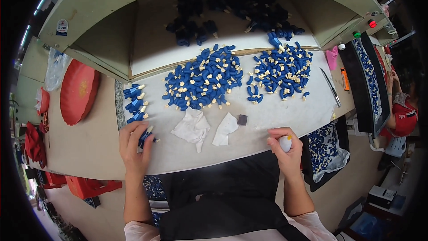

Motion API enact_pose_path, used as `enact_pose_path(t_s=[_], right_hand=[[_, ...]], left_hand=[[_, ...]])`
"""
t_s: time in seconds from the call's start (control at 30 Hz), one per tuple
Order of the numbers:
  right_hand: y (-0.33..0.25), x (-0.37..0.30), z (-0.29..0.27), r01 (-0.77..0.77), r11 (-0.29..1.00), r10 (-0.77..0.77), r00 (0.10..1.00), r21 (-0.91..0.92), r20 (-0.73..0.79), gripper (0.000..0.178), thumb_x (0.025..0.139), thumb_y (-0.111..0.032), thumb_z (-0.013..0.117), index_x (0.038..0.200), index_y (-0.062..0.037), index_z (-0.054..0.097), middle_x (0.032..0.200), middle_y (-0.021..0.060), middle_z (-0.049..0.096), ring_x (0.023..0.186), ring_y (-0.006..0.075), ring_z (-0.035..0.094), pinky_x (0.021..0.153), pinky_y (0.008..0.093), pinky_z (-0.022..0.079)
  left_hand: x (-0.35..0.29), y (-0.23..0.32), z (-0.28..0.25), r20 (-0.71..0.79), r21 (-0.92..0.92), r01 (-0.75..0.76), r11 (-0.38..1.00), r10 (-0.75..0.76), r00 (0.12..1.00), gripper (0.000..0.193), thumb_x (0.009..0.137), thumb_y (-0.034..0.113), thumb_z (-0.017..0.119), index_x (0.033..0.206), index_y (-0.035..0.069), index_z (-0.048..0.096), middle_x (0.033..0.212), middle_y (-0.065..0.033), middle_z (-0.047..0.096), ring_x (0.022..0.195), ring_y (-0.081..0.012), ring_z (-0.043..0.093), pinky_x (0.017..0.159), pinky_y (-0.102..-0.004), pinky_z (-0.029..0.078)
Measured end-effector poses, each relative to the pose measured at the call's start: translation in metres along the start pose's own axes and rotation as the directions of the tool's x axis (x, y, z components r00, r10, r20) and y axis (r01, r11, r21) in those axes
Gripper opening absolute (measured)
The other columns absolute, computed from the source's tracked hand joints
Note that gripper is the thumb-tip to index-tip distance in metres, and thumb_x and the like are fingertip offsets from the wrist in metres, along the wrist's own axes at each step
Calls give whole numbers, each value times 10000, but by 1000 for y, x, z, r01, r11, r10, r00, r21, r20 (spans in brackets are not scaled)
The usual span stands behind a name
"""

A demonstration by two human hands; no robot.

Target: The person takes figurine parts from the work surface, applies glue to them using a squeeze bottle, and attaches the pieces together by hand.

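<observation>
At the left of the white work surface, my left hand [134, 148] closes its thumb and fingers on a small blue piece with a cream tip [145, 136]. Just beyond it stands a column of larger blue pieces with cream ends [135, 105]. My right hand [287, 151] is closed around a rounded white handle with a yellow end [286, 143]; whatever it belongs to is hidden in the fist. Between the hands lie a crumpled white cloth [192, 128], a smaller white cloth [226, 129] and a dark square block [242, 120].
Two heaps of curved blue parts, a left one [203, 78] and a right one [285, 72], lie before a shelf holding more blue pieces [232, 2]. A pen-like tool [331, 87] and orange cutter [345, 80] lie right. A red basin [80, 91] stands left. Another person [403, 114] is far right.
</observation>
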State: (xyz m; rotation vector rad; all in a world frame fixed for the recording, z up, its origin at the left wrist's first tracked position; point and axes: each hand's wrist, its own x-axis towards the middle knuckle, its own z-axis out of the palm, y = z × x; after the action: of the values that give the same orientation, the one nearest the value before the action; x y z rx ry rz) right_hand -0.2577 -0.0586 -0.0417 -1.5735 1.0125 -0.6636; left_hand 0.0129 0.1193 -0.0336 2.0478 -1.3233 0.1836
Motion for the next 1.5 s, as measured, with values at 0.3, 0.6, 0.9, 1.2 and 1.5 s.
enact_pose_path(t_s=[0.3,0.6,0.9,1.2,1.5], right_hand=[[6,1,-4,-12,997,13,1000,80,-10,152,718,-27,610,866,-12,582,759,36,594,689,75,526,625,199,407],[4,8,-12,99,988,-86,990,114,-112,198,718,0,586,913,-21,559,701,14,540,644,73,473,609,193,383],[3,-2,-22,78,992,-66,991,100,-117,206,711,13,589,912,-18,558,695,31,542,637,81,490,591,198,388],[12,10,-26,131,985,-115,985,116,-132,341,690,48,540,1016,-19,467,756,44,502,679,108,474,602,216,396],[9,4,-9,255,860,-261,964,441,-50,333,709,60,449,1015,-10,340,1038,155,369,789,166,482,626,273,456]], left_hand=[[9,3,-4,297,333,-166,928,63,953,467,613,216,681,1060,161,556,1226,-127,382,1164,-346,305,958,-516,201],[155,48,58,297,-111,-388,915,403,866,321,750,121,544,1069,88,535,1120,-110,499,1078,-297,422,903,-368,329],[271,37,192,178,42,-584,811,569,803,229,754,92,545,983,91,552,1002,-95,539,956,-267,501,839,-343,403],[268,53,197,427,92,-288,953,224,876,206,723,109,575,926,74,563,905,-115,584,859,-273,554,736,-350,442],[193,83,100,516,-644,386,661,3,856,275,772,95,558,1020,5,480,854,-77,558,793,-148,551,705,-254,437]])
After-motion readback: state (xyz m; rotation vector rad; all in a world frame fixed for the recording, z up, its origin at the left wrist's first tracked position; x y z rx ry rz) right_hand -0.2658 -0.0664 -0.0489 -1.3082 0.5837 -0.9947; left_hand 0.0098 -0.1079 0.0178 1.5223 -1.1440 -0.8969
